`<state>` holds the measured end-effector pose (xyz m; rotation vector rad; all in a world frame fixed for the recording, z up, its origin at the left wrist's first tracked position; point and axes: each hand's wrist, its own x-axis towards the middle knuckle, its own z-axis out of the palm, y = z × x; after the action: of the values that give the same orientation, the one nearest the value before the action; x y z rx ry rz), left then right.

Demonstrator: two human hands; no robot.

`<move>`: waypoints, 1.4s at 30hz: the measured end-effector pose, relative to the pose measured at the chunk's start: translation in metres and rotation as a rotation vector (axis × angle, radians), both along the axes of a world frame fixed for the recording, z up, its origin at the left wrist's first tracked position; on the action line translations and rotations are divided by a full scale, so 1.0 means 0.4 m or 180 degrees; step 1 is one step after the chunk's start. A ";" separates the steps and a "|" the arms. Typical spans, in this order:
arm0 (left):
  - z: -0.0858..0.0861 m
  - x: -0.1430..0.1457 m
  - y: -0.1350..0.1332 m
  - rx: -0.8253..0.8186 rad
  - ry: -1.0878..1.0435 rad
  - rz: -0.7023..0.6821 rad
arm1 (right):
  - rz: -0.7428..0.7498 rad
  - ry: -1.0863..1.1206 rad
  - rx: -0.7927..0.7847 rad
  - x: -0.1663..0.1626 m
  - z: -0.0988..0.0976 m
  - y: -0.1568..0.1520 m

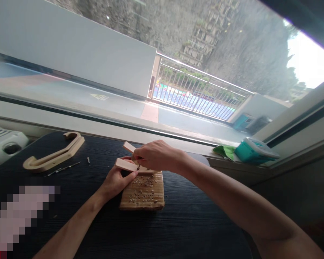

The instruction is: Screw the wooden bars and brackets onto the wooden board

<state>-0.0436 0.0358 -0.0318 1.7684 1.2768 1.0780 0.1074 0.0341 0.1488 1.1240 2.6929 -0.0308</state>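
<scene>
My left hand [119,180] grips a pale wooden piece [126,165], with the thumb along its near edge. This piece rests over the far end of a cardboard block [142,196] whose top is pitted with many small holes. Above the wood, my right hand [158,154] has its fingers curled in a pinch. What they hold is mostly hidden. Just below those fingertips a thin dark metal pin or screw [138,167] stands at the wood. Another wooden end [129,146] sticks out to the left behind my right hand.
On the dark table [194,223] at left lie a bent wooden part [56,156] with hooked ends, a slim metal tool [64,168] and a small screw [88,160]. A turquoise box [255,151] and green cloth [224,151] sit by the window. A white appliance [7,144] stands far left.
</scene>
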 end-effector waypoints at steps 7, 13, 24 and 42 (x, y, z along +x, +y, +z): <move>-0.005 0.003 0.005 0.0007 0.0005 0.0019 | -0.0228 0.0141 0.0199 0.002 -0.043 0.018; -0.005 0.003 0.002 0.0062 -0.0009 0.0062 | -0.0754 0.0049 0.0258 -0.011 -0.043 0.025; 0.003 0.001 0.001 0.0016 -0.0025 0.0004 | -0.0107 0.0021 0.0029 -0.006 0.004 -0.003; 0.002 -0.013 0.000 0.0017 -0.0087 -0.0097 | -0.0201 -0.0106 -0.0050 -0.001 0.001 0.017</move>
<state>-0.0486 0.0359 -0.0310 1.7657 1.2275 1.0858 0.1071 0.0410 0.1494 1.1941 2.6229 -0.0430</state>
